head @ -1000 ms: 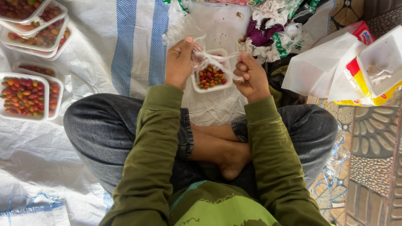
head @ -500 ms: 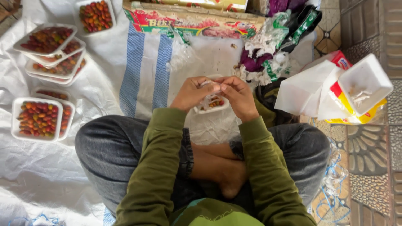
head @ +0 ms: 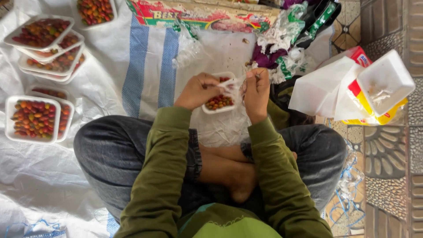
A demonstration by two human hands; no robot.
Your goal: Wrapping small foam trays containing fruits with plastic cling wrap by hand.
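Note:
I sit cross-legged in a green long-sleeved top and dark jeans. A small white tray of red and orange fruits [head: 218, 104] sits in front of my knees inside a clear plastic bag [head: 224, 125]. My left hand [head: 197, 91] grips the bag's top at the tray's left side. My right hand [head: 257, 91] pinches the twisted plastic at the tray's right side. Both hands pull the plastic taut above the fruits.
Several filled white trays [head: 33, 119] are stacked at the left on a white woven sheet [head: 145, 70] with blue stripes. A colourful printed carton [head: 198, 15] lies at the top. Crumpled plastic scraps [head: 286, 48] and an empty white tray on bags [head: 383, 81] lie right.
The hands were spread wide, then met over the tray, and now sit apart holding the plastic. The view has shifted, showing more trays at the left.

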